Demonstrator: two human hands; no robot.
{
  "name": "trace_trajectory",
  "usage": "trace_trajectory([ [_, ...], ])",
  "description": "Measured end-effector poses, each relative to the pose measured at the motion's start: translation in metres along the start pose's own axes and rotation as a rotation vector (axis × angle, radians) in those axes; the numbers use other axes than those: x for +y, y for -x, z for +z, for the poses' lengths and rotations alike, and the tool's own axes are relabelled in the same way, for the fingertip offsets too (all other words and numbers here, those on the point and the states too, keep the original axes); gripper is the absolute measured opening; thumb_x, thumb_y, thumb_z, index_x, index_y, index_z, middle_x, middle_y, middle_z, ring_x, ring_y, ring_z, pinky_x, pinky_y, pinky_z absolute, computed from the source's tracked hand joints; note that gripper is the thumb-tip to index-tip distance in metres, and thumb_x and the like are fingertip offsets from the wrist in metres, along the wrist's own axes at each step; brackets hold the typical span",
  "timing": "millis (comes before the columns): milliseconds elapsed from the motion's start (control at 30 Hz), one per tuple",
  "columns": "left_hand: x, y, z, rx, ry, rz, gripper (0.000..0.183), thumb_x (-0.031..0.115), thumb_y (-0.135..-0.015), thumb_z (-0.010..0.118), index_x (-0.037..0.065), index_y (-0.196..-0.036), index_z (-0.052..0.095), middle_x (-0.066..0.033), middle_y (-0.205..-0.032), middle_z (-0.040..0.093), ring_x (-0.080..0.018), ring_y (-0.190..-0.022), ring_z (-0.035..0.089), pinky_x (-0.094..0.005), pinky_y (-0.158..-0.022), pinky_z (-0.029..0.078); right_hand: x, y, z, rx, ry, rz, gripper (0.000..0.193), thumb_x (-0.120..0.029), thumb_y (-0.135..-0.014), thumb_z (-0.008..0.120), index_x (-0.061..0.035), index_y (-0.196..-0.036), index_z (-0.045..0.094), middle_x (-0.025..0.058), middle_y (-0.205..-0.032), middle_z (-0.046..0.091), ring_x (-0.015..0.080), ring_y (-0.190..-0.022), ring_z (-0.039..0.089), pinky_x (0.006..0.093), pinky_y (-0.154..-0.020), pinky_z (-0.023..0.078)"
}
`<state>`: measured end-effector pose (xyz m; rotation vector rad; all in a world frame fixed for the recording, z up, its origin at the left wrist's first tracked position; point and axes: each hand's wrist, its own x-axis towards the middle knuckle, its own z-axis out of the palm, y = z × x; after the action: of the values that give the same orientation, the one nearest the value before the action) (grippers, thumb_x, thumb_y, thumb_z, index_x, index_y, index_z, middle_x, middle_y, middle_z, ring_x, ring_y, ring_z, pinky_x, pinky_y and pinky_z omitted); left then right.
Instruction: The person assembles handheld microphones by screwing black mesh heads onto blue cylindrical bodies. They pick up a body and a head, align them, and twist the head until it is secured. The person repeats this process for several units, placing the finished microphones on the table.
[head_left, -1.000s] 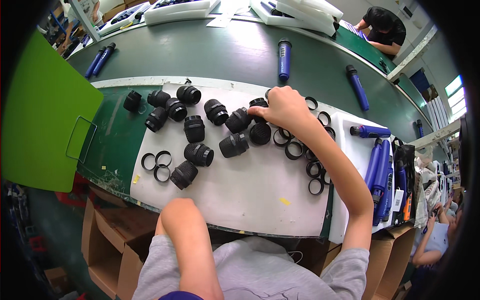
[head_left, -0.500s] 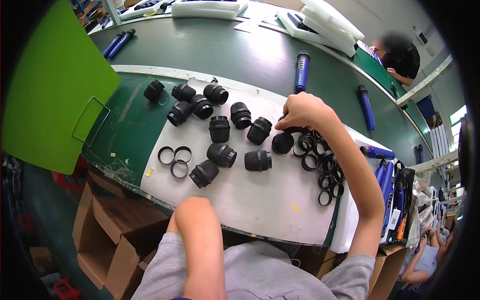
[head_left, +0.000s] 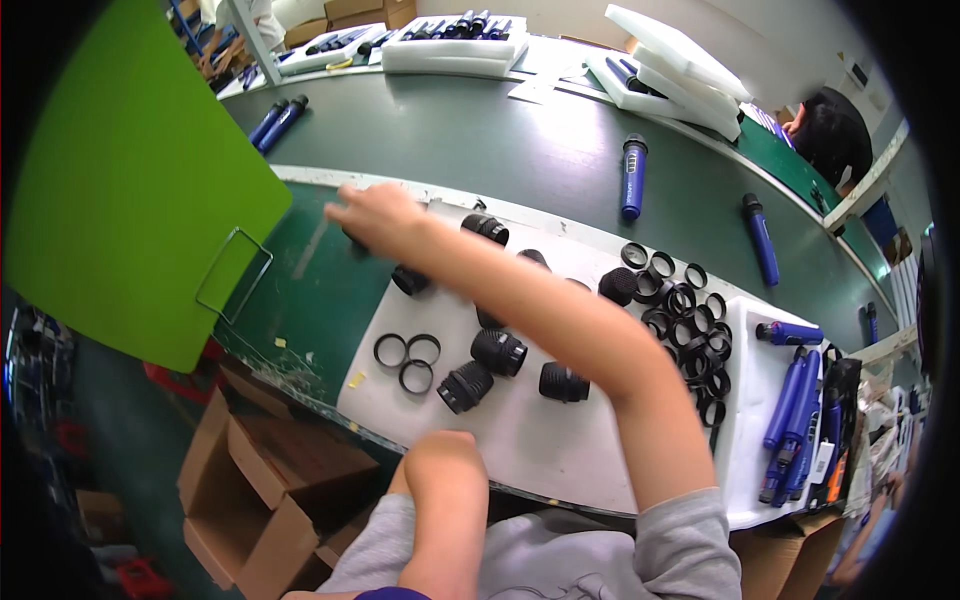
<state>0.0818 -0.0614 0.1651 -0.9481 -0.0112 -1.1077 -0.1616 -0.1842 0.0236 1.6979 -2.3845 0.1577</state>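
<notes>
My right hand [head_left: 375, 220] reaches across to the far left of the white work sheet [head_left: 470, 425], its fingers blurred. Beneath it is a dark piece, mostly covered, and I cannot tell whether the fingers touch it. My forearm hides part of a group of black mesh microphone heads. Among those showing are a head [head_left: 486, 230] at the back, one [head_left: 498, 352] in the middle and another [head_left: 466, 387] nearer me. Three black rings [head_left: 417, 377] lie together on the left. A bent left arm [head_left: 445, 510] runs down out of view; that hand does not show.
Many black rings [head_left: 690, 330] cluster at the right. Beyond them, a white foam tray [head_left: 745, 400] holds blue microphones [head_left: 790, 410]. Another blue microphone [head_left: 633, 180] lies on the dark green belt [head_left: 450, 130]. A green panel [head_left: 130, 190] stands at the left, above an open cardboard box [head_left: 270, 480].
My right hand has swept from beside the rings at the right to the far left, its forearm now crossing the microphone heads. The whole view has shifted.
</notes>
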Motion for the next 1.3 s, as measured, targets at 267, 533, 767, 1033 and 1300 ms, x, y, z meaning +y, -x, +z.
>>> trace_trajectory([
  [267, -0.01, -0.005, -0.003, 0.081, 0.047, -0.047, 0.011, 0.001, -0.08, 0.067, 0.003, -0.088, 0.059, -0.0047, -0.086, 0.063, -0.0169, -0.077, 0.061, -0.0302, -0.065, 0.049, -0.003, -0.022, 0.04, -0.037, -0.1, 0.25, 0.039, -0.018, -0.083, 0.071, -0.0037, -0.118, 0.059, 0.0165, -0.107, 0.065, 0.0329, -0.087, 0.071, 0.0458, -0.063, 0.059],
  [533, -0.007, -0.018, -0.008, 0.187, 0.101, 0.074, 0.011, 0.001, -0.081, 0.068, 0.003, -0.088, 0.059, -0.0043, -0.087, 0.063, -0.0166, -0.076, 0.061, -0.0296, -0.065, 0.049, 0.1, 0.135, -0.075, 0.018, -0.242, 0.528, 0.06, -0.038, -0.068, 0.085, -0.0036, -0.11, 0.062, 0.0211, -0.1, 0.069, 0.0369, -0.095, 0.067, 0.0447, -0.082, 0.053],
  [767, 0.006, -0.016, -0.006, 0.178, 0.089, -0.064, 0.009, -0.001, -0.083, 0.064, 0.002, -0.09, 0.059, -0.0041, -0.085, 0.061, -0.0165, -0.074, 0.061, -0.0292, -0.065, 0.049, 0.132, 0.233, -0.099, -0.338, -0.238, 0.746, 0.062, -0.037, -0.061, 0.086, -0.0067, -0.11, 0.063, 0.019, -0.096, 0.068, 0.0318, -0.084, 0.069, 0.0398, -0.071, 0.055],
  [1033, 0.014, -0.012, -0.008, 0.069, 0.085, -0.168, 0.001, 0.004, -0.092, 0.059, 0.003, -0.092, 0.058, -0.0027, -0.081, 0.056, -0.0147, -0.07, 0.057, -0.0275, -0.064, 0.048, 0.12, 0.202, -0.118, -0.599, -0.184, 0.747, 0.059, -0.045, -0.073, 0.082, -0.0032, -0.113, 0.07, 0.0186, -0.097, 0.072, 0.0279, -0.088, 0.071, 0.0374, -0.075, 0.057],
  [1300, 0.006, -0.002, 0.0, 0.073, 0.091, -0.11, 0.008, 0.0, -0.084, 0.064, 0.003, -0.09, 0.059, -0.004, -0.084, 0.061, -0.0166, -0.074, 0.061, -0.0293, -0.065, 0.049, 0.088, 0.111, -0.049, -0.449, -0.361, 0.672, 0.06, -0.045, -0.071, 0.08, 0.0014, -0.109, 0.07, 0.0158, -0.088, 0.073, 0.0269, -0.068, 0.073, 0.0355, -0.069, 0.06],
])
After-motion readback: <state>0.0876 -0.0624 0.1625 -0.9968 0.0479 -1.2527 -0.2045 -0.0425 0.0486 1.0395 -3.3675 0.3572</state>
